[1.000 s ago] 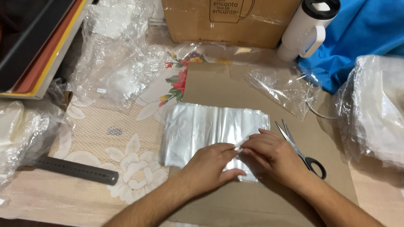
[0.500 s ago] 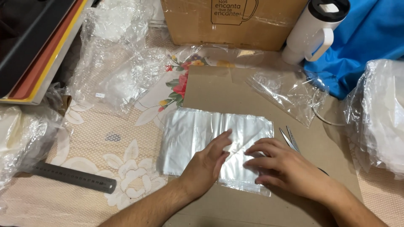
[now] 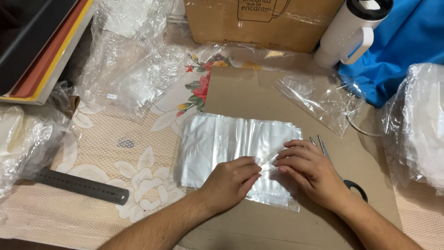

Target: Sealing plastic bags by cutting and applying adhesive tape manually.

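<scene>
1. Fingers (image 3: 252,169) of the left hand (image 3: 229,183) and of the right hand (image 3: 310,171) together pinch a thin clear strip (image 3: 270,159) at lower centre of the frame.
2. Stack of clear plastic bags (image 3: 222,143): flat under both hands, centre, on a brown cardboard sheet (image 3: 245,92).
3. Scissors (image 3: 344,178): just right of the right hand, partly hidden by it.
4. Metal ruler (image 3: 78,185): lower left, on the lace tablecloth (image 3: 106,153).
5. White bottle (image 3: 347,30): upper right, beside a cardboard box (image 3: 259,23).
</scene>
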